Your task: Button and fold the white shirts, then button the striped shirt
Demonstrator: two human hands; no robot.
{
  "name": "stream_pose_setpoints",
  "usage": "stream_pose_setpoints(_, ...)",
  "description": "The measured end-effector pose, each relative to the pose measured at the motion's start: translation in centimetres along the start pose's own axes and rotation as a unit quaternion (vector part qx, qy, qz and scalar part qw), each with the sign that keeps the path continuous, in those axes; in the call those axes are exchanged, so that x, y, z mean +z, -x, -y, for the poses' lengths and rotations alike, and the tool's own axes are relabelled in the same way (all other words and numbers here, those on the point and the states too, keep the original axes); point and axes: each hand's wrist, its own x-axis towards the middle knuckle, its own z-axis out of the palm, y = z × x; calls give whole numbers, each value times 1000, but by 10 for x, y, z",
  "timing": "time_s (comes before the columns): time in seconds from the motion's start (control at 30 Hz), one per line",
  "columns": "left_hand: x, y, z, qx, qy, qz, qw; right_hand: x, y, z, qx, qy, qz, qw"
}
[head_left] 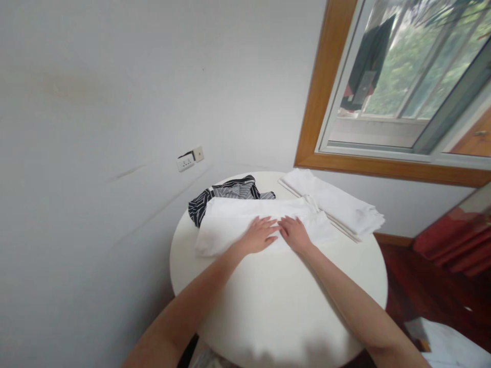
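Observation:
A folded white cloth (226,220) lies lengthwise across the round white table (268,301); whether it is a garment I cannot tell. Flat on its middle rests my left hand (261,235), fingers spread and pointing away from me. Close beside it, my right hand (294,232) also presses down on the cloth with its fingers stretched out. The fingertips of the two hands nearly meet. Behind the cloth sits a crumpled black-and-white striped garment (233,189), partly covered by it.
A stack of folded white cloth (333,199) lies at the table's back right, touching the middle cloth. White wall (115,102) with a socket (186,162) stands behind. A wood-framed window (312,117) is at the right. Low at the right are a white item (452,342) and red fabric (456,237).

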Motion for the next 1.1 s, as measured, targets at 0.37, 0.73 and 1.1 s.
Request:
stream_pose_setpoints(0.37,21,21,2,-128,-3,-28,991,4,7,-50,77,42,42,995)
stream_pose_setpoints(0.73,-19,52,23,-270,-107,-102,951,-11,14,-67,122,80,-36,989)
stream_pose_setpoints(1.1,-65,115,99,-521,33,4,853,-35,28,-94,339,95,-33,936)
